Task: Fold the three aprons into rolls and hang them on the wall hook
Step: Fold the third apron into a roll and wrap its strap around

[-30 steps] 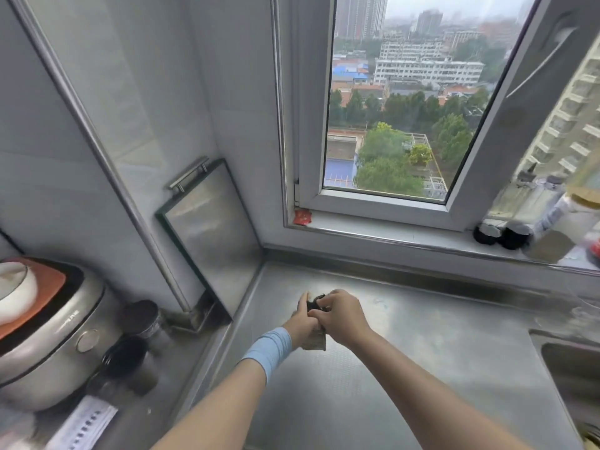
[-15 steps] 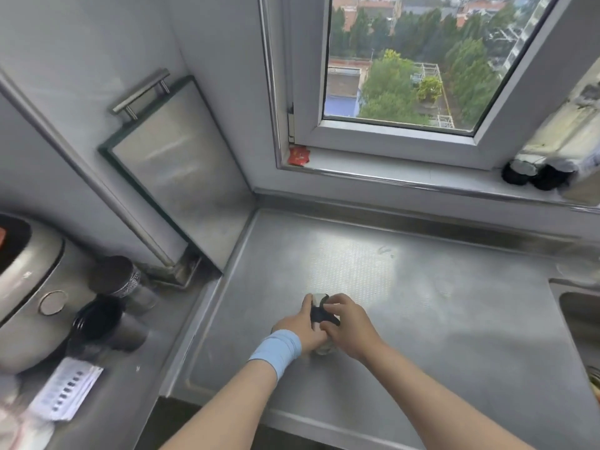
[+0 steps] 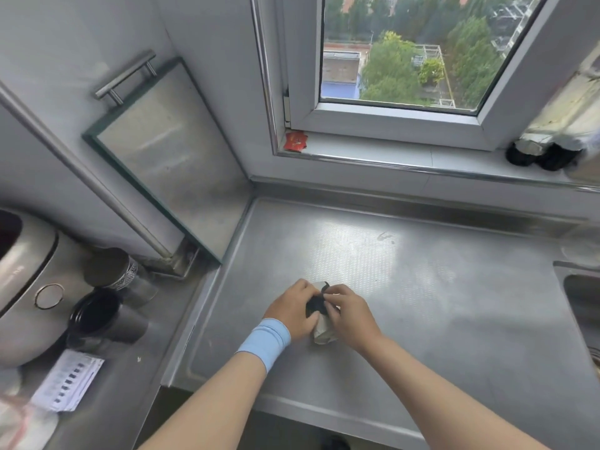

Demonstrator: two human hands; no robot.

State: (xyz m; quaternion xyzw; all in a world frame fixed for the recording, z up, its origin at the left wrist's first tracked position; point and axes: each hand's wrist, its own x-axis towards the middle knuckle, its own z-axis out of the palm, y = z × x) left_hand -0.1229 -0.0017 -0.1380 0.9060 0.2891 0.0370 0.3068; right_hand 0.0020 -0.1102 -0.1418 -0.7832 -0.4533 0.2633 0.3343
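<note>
The bench (image 3: 422, 336) is stainless steel with a dull brushed sheen. It is smooth along its raised edges and stamped with a fine dimpled grain across its middle. Near the front edge, the apron roll (image 3: 321, 332) is pale matt cloth, creased, bound by a black strap (image 3: 314, 305) of matt fabric. The wristband (image 3: 266, 341) is soft light-blue cloth. At the left edge leans a board (image 3: 168, 177) of scuffed satin metal with a smooth bar handle (image 3: 125, 74). The cooker (image 3: 29, 287) has a glossy metal shell, and the slip (image 3: 69, 381) beside it is printed paper. The window frame (image 3: 389, 120) is smooth white plastic.
</note>
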